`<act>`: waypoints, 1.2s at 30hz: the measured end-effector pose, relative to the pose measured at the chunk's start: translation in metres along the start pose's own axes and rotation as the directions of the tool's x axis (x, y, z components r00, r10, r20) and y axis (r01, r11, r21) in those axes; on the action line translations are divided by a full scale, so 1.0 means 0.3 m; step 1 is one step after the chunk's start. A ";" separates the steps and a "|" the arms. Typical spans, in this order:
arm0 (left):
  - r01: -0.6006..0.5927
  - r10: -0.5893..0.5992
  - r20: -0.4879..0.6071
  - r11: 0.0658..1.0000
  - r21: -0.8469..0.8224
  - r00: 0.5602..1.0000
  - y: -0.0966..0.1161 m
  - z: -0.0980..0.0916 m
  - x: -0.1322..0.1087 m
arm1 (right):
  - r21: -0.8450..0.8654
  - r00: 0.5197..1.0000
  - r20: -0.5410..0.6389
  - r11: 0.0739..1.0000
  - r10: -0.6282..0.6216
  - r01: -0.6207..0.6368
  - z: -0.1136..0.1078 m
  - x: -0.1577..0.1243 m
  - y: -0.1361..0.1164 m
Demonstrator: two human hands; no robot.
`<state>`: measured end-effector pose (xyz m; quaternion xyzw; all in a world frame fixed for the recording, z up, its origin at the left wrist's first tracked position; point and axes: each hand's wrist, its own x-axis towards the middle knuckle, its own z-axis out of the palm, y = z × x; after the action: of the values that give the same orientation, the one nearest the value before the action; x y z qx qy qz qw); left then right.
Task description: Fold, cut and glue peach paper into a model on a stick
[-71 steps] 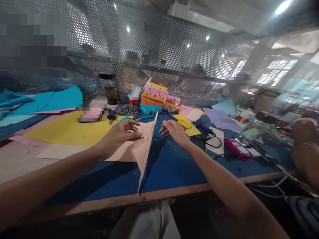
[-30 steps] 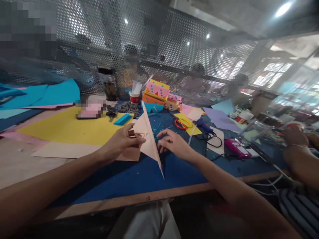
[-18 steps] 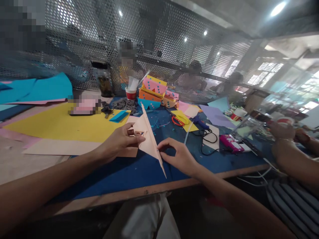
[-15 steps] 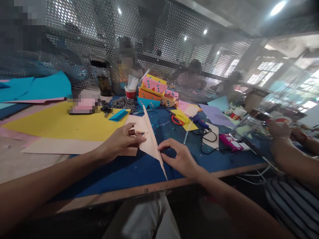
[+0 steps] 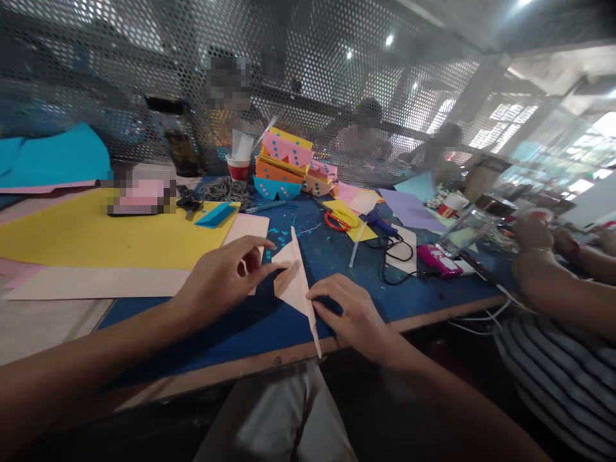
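Observation:
A peach sheet of folded paper [image 5: 296, 292] stands over the blue tabletop in front of me, with a narrow folded strip along its right side. My right hand [image 5: 349, 314] pinches that strip between thumb and fingertips near its middle. On the other side, my left hand [image 5: 224, 273] has thumb and index finger apart. Its thumb tip is at a small raised flap on the paper; whether it presses on it I cannot tell. Behind the left hand lies another peach sheet [image 5: 253, 228], partly covered by the fingers.
Yellow card [image 5: 129, 237] lies left, under a phone [image 5: 139, 192]. Red-and-yellow scissors [image 5: 344, 218], a blue glue gun [image 5: 382, 223] and a pink device [image 5: 439, 260] lie right. Folded dotted paper pieces [image 5: 286, 163] stand behind, beside a paper cup [image 5: 239, 167]. A co-worker's arm [image 5: 553, 276] rests far right.
My left hand has loosened its pinch on the paper's flap, and its fingers have spread. The right hand keeps its hold on the folded strip. The camera view has shifted slightly.

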<state>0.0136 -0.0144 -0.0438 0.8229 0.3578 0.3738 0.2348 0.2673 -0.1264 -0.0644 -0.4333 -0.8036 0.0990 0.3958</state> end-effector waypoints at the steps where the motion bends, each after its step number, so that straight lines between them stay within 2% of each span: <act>1: -0.129 0.129 0.009 0.991 0.041 0.992 0.009 0.006 -0.012 | -0.013 1.000 0.001 1.000 0.002 -0.002 -0.001 -0.006 0.000; 2: -0.243 0.241 0.045 0.969 0.042 0.970 0.018 0.016 -0.024 | -0.030 1.000 0.004 1.000 0.001 0.000 -0.003 -0.010 -0.001; 4: -0.413 0.411 0.172 0.910 -0.026 0.895 0.031 0.041 -0.044 | -0.074 1.000 0.021 0.997 -0.006 0.007 -0.006 -0.016 -0.003; 6: -0.479 0.483 0.264 0.874 -0.084 0.835 0.034 0.070 -0.055 | -0.115 0.999 0.047 0.993 -0.009 0.014 -0.009 -0.019 -0.006; 7: -0.484 0.491 0.287 0.869 -0.098 0.823 0.032 0.082 -0.057 | -0.130 0.998 0.061 0.991 -0.007 0.015 -0.010 -0.019 -0.009; 11: -0.481 0.488 0.293 0.871 -0.099 0.822 0.012 0.111 -0.059 | -0.197 0.996 0.085 0.980 -0.002 0.018 -0.010 -0.020 -0.019; 15: -0.530 0.513 0.285 0.848 -0.020 0.810 0.001 0.119 -0.064 | -0.299 0.995 0.098 0.953 -0.017 0.045 -0.009 -0.038 -0.027; 21: -0.598 0.562 0.296 0.800 0.041 0.772 -0.001 0.119 -0.064 | -0.290 0.994 0.110 0.957 0.017 0.016 -0.014 -0.092 -0.039; 24: -0.629 0.583 0.317 0.776 0.057 0.748 -0.002 0.111 -0.066 | -0.322 0.992 0.124 0.945 -0.008 0.048 -0.016 -0.102 -0.045; 27: -0.609 0.576 0.316 0.793 0.007 0.754 0.000 0.102 -0.071 | -0.337 0.993 0.112 0.938 -0.041 0.076 -0.012 -0.100 -0.050; 30: -0.594 0.573 0.303 0.804 -0.029 0.761 0.008 0.095 -0.072 | -0.341 0.997 0.066 0.939 -0.033 0.054 -0.004 -0.099 -0.054; 32: -0.621 0.594 0.306 0.784 -0.013 0.744 0.015 0.093 -0.068 | -0.363 0.997 0.057 0.929 -0.047 0.065 0.001 -0.101 -0.055; 36: -0.731 0.688 0.276 0.675 0.099 0.672 0.026 0.094 -0.060 | -0.405 0.994 0.076 0.909 -0.076 0.100 0.003 -0.103 -0.057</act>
<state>0.0306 -0.0366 -0.0639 0.9516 0.0162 0.3061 0.0233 0.2656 -0.1604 -0.0734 -0.4666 -0.8365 -0.0759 0.2770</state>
